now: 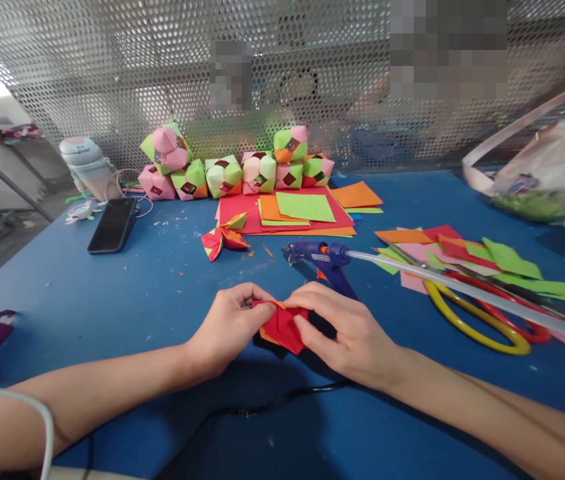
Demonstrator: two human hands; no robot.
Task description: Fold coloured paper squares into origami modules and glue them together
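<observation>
A small folded red and orange paper piece [285, 328] is held up over the blue table between both hands. My left hand [229, 323] pinches its left upper edge with thumb and fingers. On the right side, my right hand [345, 330] grips the same paper between thumb and forefinger. Just beyond my right hand lies a blue glue gun [329, 257] with a long pale glue stick in its back. A folded red, orange and green paper piece [223, 237] rests on the table to the left of the glue gun.
Folded paper balls [258, 172] line the back below a perforated metal panel. Paper sheets [307, 207] lie before them. Scissors [477, 317] and paper scraps [512, 257] are at right, a phone [112, 225] and bottle [89, 167] at left. A black cable [262, 407] crosses the front.
</observation>
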